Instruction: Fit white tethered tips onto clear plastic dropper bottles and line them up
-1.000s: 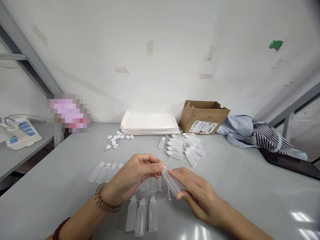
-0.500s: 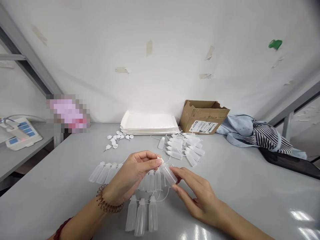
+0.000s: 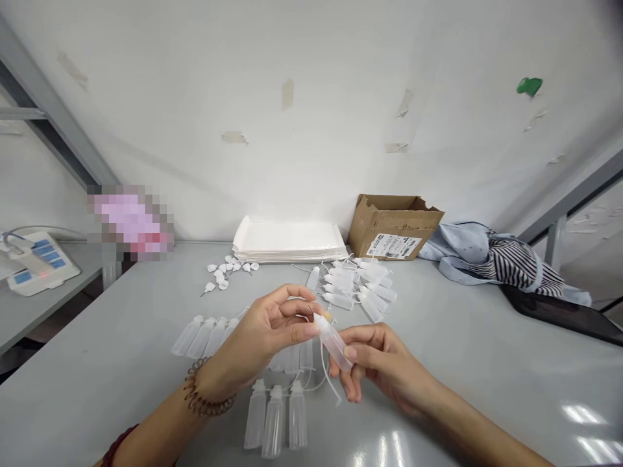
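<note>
A translucent needle-tip squeeze bottle (image 3: 337, 347) is held tilted above the table between both hands. My left hand (image 3: 280, 331) pinches its white cap with thumb and fingers, the thin metal needle pointing up and left. My right hand (image 3: 374, 363) grips the bottle's body, thumb on top. A thin strap hangs from the bottle's neck. Below stand three uncapped bottles (image 3: 275, 421), and more uncapped bottles (image 3: 199, 337) lie left of and partly behind my left hand. Loose white needle caps (image 3: 222, 275) lie at the back left; several capped bottles (image 3: 343, 285) lie beyond my right hand.
A stack of white padded envelopes (image 3: 289, 243) and an open cardboard box (image 3: 395, 227) stand against the wall. Blue and striped cloth (image 3: 506, 259) lies at the right on a dark flat object (image 3: 569, 314). A white device with blue buttons (image 3: 43, 263) sits at the far left.
My right hand has shifted its grip, now wrapping the bottle's body with the thumb on top. The left fingers have turned around the cap, and the strap now hangs down in front.
</note>
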